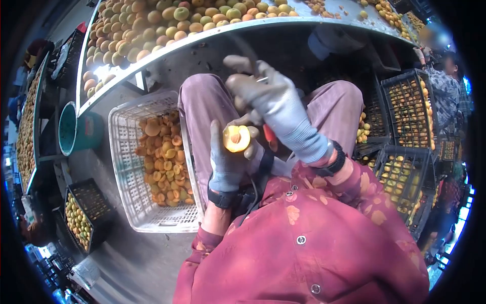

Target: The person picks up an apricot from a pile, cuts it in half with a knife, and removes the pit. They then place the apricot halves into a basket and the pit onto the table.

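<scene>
My left hand [225, 157], in a grey-coated glove, holds a halved apricot [236, 138] with its cut face up and the brown stone still in the flesh. My right hand [266, 91], gloved the same way, is raised just above and to the right, its fingers curled. A red-handled tool [270, 136] sticks out below the right palm; its working end is hidden, and its kind does not show. Beside my left leg stands a white plastic crate [126, 167] with many apricot halves [164, 167] in it.
A metal-edged table [202, 34] heaped with whole apricots [152, 20] crosses the front. At left are a green bucket [81, 129] and a black crate of fruit [83, 215]. Black crates [405, 114] stand stacked at right, near another person [445, 91].
</scene>
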Demonstrator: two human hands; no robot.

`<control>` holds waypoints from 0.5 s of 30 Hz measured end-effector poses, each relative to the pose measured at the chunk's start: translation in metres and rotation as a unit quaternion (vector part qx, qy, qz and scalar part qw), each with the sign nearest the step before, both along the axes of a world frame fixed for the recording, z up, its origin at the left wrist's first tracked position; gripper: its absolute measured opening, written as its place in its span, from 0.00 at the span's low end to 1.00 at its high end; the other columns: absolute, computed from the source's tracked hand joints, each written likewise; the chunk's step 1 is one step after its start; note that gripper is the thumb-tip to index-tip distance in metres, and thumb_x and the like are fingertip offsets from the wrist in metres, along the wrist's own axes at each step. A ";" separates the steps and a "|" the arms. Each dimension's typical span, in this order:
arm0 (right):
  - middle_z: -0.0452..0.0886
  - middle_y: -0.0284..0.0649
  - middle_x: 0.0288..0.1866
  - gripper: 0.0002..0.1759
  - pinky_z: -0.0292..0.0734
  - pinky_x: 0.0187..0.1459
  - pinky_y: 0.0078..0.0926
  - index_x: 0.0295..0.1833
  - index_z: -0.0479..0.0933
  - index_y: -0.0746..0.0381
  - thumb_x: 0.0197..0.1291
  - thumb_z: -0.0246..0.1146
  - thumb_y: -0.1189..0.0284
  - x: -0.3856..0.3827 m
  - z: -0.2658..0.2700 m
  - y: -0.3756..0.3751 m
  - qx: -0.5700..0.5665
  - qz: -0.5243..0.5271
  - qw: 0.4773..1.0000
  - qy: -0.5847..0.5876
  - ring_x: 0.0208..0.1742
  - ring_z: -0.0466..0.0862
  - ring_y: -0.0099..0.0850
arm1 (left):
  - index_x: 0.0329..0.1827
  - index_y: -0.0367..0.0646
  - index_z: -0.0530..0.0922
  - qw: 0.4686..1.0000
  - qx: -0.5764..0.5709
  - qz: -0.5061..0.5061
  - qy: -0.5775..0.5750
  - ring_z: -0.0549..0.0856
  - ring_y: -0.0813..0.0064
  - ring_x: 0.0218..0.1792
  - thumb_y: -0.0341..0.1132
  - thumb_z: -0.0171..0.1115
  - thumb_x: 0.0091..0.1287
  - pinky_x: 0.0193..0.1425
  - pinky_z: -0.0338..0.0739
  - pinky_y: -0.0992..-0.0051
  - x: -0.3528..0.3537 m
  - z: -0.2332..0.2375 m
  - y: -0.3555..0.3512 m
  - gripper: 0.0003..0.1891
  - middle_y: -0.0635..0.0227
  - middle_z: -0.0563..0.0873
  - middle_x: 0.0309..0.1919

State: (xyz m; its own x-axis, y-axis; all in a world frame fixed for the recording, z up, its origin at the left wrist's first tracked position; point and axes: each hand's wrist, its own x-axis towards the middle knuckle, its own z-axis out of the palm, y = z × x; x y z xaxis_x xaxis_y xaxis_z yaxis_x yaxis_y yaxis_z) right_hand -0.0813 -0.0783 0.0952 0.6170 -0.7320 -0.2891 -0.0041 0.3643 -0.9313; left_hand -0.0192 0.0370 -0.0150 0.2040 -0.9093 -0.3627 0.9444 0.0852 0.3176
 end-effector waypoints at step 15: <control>0.86 0.42 0.44 0.12 0.80 0.41 0.19 0.51 0.80 0.69 0.65 0.65 0.75 -0.020 -0.037 0.023 -0.014 -0.122 0.966 -0.227 0.39 0.85 0.23 | 0.51 0.34 0.77 0.983 0.081 -0.017 -0.163 0.73 0.76 0.18 0.58 0.38 0.77 0.25 0.68 0.80 -0.008 0.004 -0.006 0.32 0.59 0.84 0.33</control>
